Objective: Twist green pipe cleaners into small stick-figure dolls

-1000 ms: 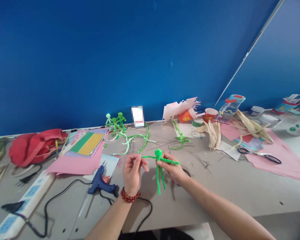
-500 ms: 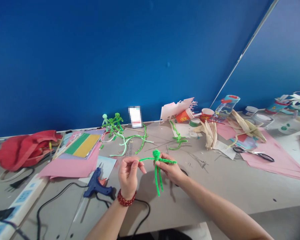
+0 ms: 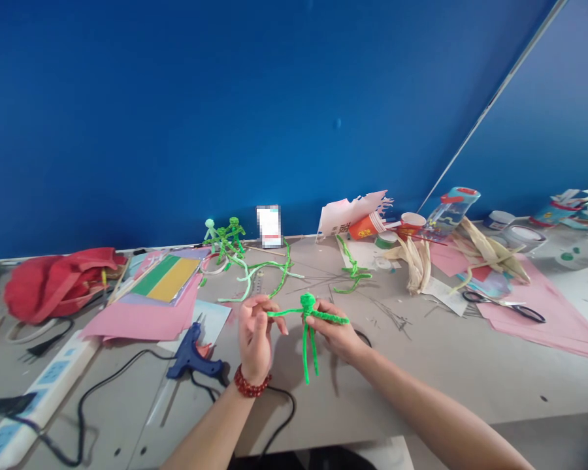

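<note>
green figure (fuzzy) in right fingers

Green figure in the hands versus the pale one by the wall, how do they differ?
Colour: the held figure is vivid green, the pale figure a whitish mint.
Place: the held figure is in the right hand, the pale figure near the blue wall.
Apparent size: the held figure looks larger, the pale figure smaller.
Both have rounded heads.
</note>
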`<state>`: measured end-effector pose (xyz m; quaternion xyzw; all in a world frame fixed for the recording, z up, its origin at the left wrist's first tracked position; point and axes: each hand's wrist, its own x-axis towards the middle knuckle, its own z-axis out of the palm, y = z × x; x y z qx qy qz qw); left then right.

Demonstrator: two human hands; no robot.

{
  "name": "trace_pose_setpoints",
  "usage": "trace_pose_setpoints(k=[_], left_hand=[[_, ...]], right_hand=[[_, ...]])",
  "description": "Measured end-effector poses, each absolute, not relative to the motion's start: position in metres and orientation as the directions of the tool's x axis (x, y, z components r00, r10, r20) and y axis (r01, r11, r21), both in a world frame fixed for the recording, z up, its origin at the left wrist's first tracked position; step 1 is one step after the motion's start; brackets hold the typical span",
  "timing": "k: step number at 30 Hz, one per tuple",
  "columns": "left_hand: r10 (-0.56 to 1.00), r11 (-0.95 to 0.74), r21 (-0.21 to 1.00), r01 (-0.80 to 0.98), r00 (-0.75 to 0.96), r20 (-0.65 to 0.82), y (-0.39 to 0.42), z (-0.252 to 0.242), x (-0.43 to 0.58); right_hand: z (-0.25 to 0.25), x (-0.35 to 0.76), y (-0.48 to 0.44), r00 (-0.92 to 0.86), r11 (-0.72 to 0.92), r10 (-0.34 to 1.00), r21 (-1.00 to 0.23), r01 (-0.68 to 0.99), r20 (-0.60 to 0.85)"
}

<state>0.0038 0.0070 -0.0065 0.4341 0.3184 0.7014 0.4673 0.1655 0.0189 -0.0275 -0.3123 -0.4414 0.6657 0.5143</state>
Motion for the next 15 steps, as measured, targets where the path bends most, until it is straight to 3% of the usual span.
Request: trace_pose_setpoints(k=[3, 6, 10, 15], left_hand=[[0.971, -0.234, 0.879, -0.416, -0.058, 0.231, 0.008, -0.013, 0.004], [0.965, -0.221, 0.879, -0.423, 0.039, 0.261, 0.005, -0.017, 0.006], [0.971, -0.124, 0.935, -0.332, 0.154, 0.184, 0.002, -0.014, 0.009], [0.991, -0.039, 0.975, -0.221, 0.114, 0.066, 0.003, -0.006, 0.012]], right_hand=[[-0.028, 0.166, 0.020, -0.255, -0.078, 0.967, -0.919, -0.386, 0.025], [-0.027, 0.167, 0.020, -0.248, -0.057, 0.968, -0.938, -0.343, 0.031], [-0.022, 0.167, 0.018, -0.262, -0.027, 0.964, -0.955, -0.297, 0.054], [-0.018, 0.166, 0.015, -0.348, -0.031, 0.935, -0.956, -0.292, 0.076]])
